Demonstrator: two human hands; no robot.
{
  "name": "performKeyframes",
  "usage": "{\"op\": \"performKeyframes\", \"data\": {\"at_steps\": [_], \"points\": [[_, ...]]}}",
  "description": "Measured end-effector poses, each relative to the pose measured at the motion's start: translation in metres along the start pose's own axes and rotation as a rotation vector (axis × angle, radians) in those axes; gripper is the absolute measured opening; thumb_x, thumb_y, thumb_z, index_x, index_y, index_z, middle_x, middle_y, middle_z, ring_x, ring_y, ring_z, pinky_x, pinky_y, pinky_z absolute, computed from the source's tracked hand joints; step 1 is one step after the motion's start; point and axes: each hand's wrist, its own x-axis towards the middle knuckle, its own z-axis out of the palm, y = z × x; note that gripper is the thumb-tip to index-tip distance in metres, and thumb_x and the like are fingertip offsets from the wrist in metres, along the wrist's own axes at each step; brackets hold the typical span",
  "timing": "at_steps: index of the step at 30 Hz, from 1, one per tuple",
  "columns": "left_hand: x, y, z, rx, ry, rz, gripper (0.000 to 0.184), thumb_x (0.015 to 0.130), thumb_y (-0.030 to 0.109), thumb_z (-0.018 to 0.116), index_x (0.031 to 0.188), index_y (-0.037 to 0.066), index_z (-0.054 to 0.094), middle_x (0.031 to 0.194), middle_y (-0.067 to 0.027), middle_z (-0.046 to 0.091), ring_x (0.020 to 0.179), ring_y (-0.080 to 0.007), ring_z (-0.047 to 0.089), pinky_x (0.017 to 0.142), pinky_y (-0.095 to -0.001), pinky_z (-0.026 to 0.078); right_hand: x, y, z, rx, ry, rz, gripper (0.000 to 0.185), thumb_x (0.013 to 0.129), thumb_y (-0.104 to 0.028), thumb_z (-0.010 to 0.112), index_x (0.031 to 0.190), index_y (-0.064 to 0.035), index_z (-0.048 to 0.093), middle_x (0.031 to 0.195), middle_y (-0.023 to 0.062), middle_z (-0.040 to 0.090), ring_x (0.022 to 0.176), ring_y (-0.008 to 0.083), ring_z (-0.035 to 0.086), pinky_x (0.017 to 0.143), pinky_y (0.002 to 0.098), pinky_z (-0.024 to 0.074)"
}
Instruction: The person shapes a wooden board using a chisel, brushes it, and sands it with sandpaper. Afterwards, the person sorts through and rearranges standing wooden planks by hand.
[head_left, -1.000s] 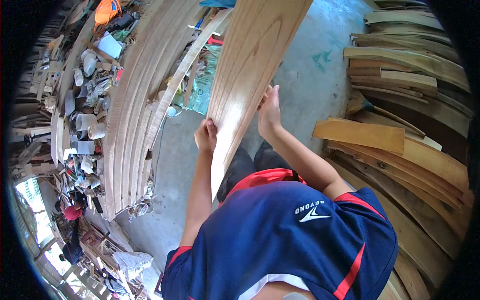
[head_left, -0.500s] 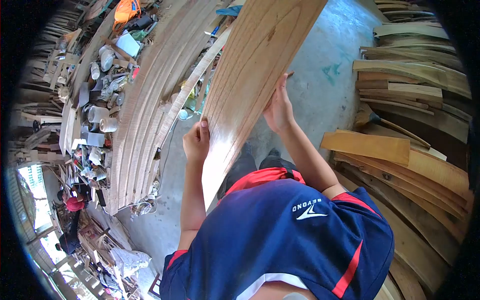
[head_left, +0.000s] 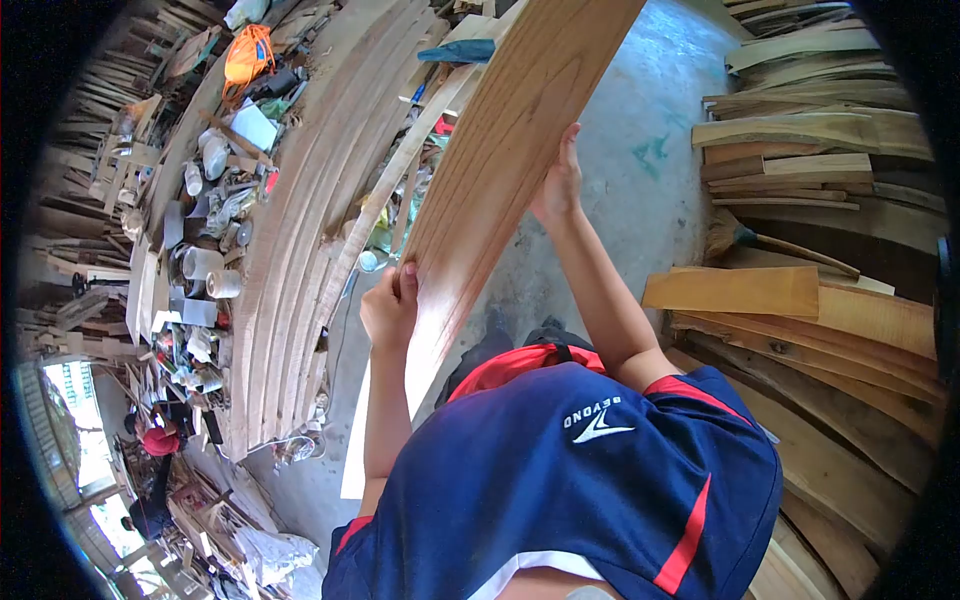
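Observation:
A long wooden board (head_left: 505, 140) with visible grain slants across the middle of the view, its near end passing below my left forearm and bright with glare. On its left edge my left hand (head_left: 390, 308) is closed, the thumb resting on the upper face and the other fingers out of sight. My right hand (head_left: 560, 185) supports the opposite edge farther up, with the fingers partly behind the wood. The far end of the board runs out of the top of the view.
Long planks (head_left: 290, 220) lie stacked at the left, beside a cluttered bench with plastic tubs (head_left: 203, 263) and an orange bag (head_left: 248, 55). Stacked boards (head_left: 800, 340) and a broom (head_left: 725, 235) line the right. A person in a red cap (head_left: 160, 440) is at lower left.
The board has tilted and looks narrower, its near end now showing left of my left forearm. My right hand has risen slightly, and the left has moved a little down.

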Motion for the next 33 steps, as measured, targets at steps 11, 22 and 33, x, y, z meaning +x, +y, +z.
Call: {"op": "performKeyframes", "data": {"at_steps": [11, 22, 33], "points": [[0.005, 0.010, -0.014, 0.058, -0.046, -0.024, 0.051, 0.089, 0.054, 0.048, 0.074, 0.006, 0.058, 0.060, -0.0182, 0.057, 0.060, -0.0405, 0.058, 0.054, -0.0463, 0.043, 0.000, 0.011, -0.009, 0.014, 0.125, -0.002, 0.064, 0.095, -0.055, 0.030, 0.138, -0.0081, 0.036, 0.137, 0.0082, 0.044, 0.124, 0.0249, 0.043, 0.105, 0.0403, 0.0333], [-0.007, 0.012, -0.007, 0.111, -0.053, 0.006, 0.051, 0.089, 0.055, 0.046, 0.076, 0.007, 0.058, 0.063, -0.0199, 0.059, 0.066, -0.0417, 0.060, 0.057, -0.0494, 0.045, -0.006, 0.037, -0.013, -0.159, 0.563, 0.126, 0.061, 0.097, -0.052, 0.026, 0.135, -0.0066, 0.040, 0.134, 0.0079, 0.048, 0.121, 0.0235, 0.047, 0.102, 0.0377, 0.0343], [-0.040, 0.008, 0.013, 0.149, -0.123, 0.074, 0.051, 0.091, 0.054, 0.044, 0.073, 0.007, 0.054, 0.060, -0.0198, 0.058, 0.062, -0.0425, 0.059, 0.052, -0.0509, 0.044, -0.057, 0.073, -0.058, -0.091, 0.797, 0.366, 0.075, 0.092, -0.063, 0.017, 0.133, -0.0055, 0.044, 0.131, 0.0095, 0.051, 0.120, 0.0269, 0.048, 0.102, 0.0376, 0.0341]]}}
